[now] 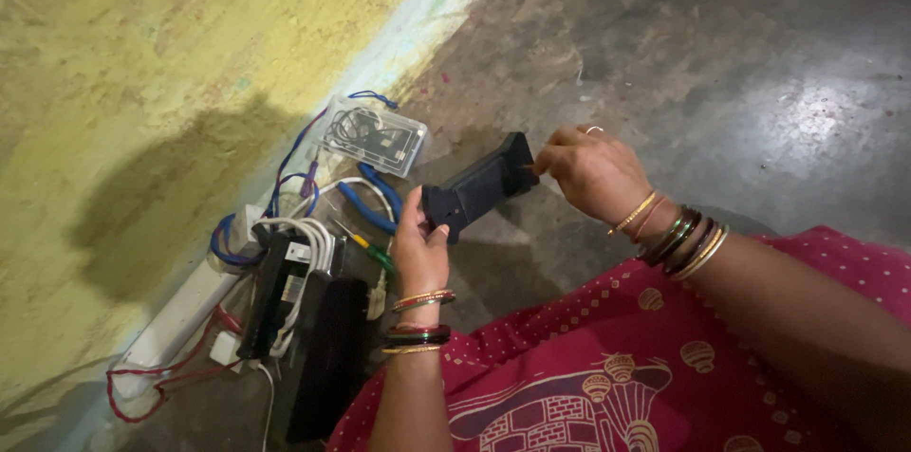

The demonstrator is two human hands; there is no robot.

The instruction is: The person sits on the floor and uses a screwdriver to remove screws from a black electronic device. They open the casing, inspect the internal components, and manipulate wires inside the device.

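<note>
Near the frame's centre, left hand (419, 241) grips a black device (479, 188) while right hand (590, 170) fingers pinch closed at its upper end, seemingly working something small needing steady support.

The right hand (590, 170) hides whatever its fingertips pinch.

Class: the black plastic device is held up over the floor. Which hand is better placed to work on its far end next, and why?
Probably the right hand: its fingertips already pinch at the far end of the black plastic device, while the left hand grips the near end, steadying it.
</note>
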